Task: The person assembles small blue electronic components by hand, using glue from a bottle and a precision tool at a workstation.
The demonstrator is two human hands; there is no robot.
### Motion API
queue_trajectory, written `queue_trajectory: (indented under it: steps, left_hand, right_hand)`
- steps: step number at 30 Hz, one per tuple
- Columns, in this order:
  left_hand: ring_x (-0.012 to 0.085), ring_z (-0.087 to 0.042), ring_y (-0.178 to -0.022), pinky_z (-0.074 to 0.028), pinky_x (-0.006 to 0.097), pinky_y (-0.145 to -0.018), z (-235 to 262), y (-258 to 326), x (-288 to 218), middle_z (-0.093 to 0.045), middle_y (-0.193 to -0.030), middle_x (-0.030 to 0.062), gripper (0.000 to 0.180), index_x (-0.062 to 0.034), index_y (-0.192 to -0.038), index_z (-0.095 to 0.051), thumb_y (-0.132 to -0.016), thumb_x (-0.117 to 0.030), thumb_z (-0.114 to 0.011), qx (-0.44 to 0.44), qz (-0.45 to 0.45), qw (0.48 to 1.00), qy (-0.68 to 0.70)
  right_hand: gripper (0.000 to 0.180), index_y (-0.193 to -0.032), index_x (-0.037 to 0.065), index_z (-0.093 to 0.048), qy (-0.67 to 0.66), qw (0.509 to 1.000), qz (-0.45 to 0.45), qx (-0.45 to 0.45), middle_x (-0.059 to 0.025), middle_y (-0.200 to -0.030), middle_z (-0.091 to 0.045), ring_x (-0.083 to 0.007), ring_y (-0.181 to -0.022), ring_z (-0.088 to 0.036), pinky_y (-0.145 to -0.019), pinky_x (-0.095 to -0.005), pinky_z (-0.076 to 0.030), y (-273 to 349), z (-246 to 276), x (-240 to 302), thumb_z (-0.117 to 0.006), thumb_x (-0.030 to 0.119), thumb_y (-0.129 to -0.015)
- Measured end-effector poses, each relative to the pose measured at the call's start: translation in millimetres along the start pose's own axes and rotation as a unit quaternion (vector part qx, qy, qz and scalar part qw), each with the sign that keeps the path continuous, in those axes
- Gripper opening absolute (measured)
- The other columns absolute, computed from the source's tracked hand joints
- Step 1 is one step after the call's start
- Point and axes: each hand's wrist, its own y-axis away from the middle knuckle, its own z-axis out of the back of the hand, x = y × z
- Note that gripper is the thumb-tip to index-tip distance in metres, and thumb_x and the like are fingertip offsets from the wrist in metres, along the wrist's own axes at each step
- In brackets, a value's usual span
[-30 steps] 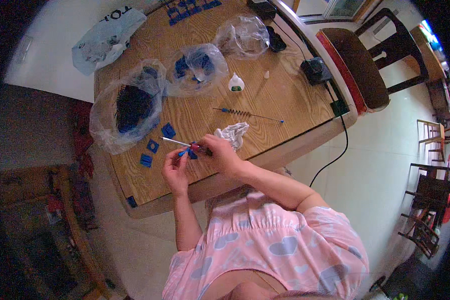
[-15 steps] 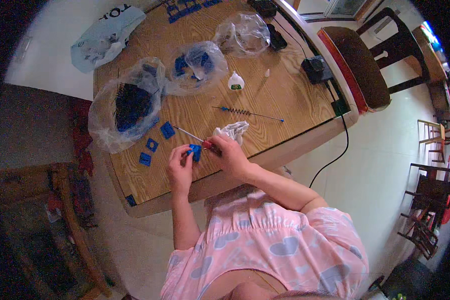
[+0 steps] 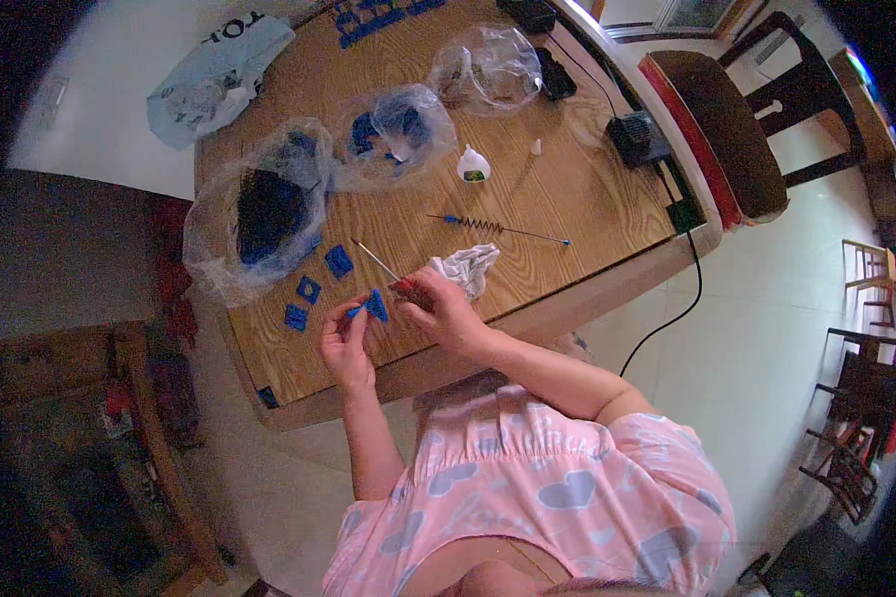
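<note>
Near the table's front edge, my left hand [image 3: 347,348] is closed on a small blue plastic part [image 3: 373,306], its fingers at the part's left side. My right hand [image 3: 442,310] grips the red handle of a screwdriver [image 3: 378,262], whose metal shaft points up and left, away from the blue part. Just behind my right hand lies a crumpled white cloth [image 3: 466,271]. To the left of my hands are three flat blue pieces: a solid-looking one [image 3: 338,261], one with a hole [image 3: 309,291] and a smaller one [image 3: 295,317].
A wooden table [image 3: 587,194] carries a thin rod with a coiled spring [image 3: 481,225], a small white bottle [image 3: 473,165] and a white cap [image 3: 536,146]. Clear bags [image 3: 214,239] hold black and blue parts. A black adapter [image 3: 639,139] with a cable stands at the right edge.
My left hand has turned the blue part, which now stands tilted with a different side showing. My right hand, with the screwdriver, has shifted slightly left. The view has moved a little.
</note>
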Motion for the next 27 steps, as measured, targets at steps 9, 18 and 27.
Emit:
queue_trajectory:
  steps: [9, 18, 27]
  left_hand:
    - [0.0163, -0.061, -0.097, -0.048, 0.029, -0.090, -4.0, -0.5, -4.4, -0.065, -0.106, 0.0106, 0.015, -0.0017, -0.096, -0.061, -0.083, 0.005, -0.063, -0.002, 0.030, 0.999, -0.039]
    - [0.0174, -0.061, -0.098, -0.048, 0.031, -0.090, -1.4, -3.6, -6.5, -0.066, -0.106, 0.0115, 0.015, -0.0006, -0.097, -0.062, -0.083, 0.006, -0.063, 0.036, -0.010, 0.996, -0.086]
    - [0.0170, -0.062, -0.098, -0.050, 0.029, -0.089, 5.6, -9.5, -1.1, -0.065, -0.108, 0.0126, 0.016, -0.0001, -0.097, -0.063, -0.083, 0.006, -0.062, 0.035, 0.024, 0.999, -0.031]
  right_hand:
    - [0.022, -0.096, -0.001, -0.063, -0.097, 0.984, -0.146, 0.004, 0.0009, -0.072, -0.061, -0.0048, -0.059, -0.053, -0.052, -0.0226, -0.045, -7.3, -10.4, -0.5, -0.071, 0.015, -0.084]
    - [0.022, -0.098, -0.003, -0.063, -0.168, 0.955, -0.243, 0.039, -0.0010, -0.071, -0.062, -0.0062, -0.057, -0.055, -0.050, -0.0230, -0.045, -11.9, -5.7, 14.3, -0.070, 0.014, -0.085]
    - [0.020, -0.099, -0.003, -0.063, -0.077, 0.982, -0.173, 0.017, -0.0016, -0.071, -0.062, -0.0054, -0.060, -0.055, -0.051, -0.0234, -0.045, -7.5, -8.8, 12.2, -0.068, 0.012, -0.085]
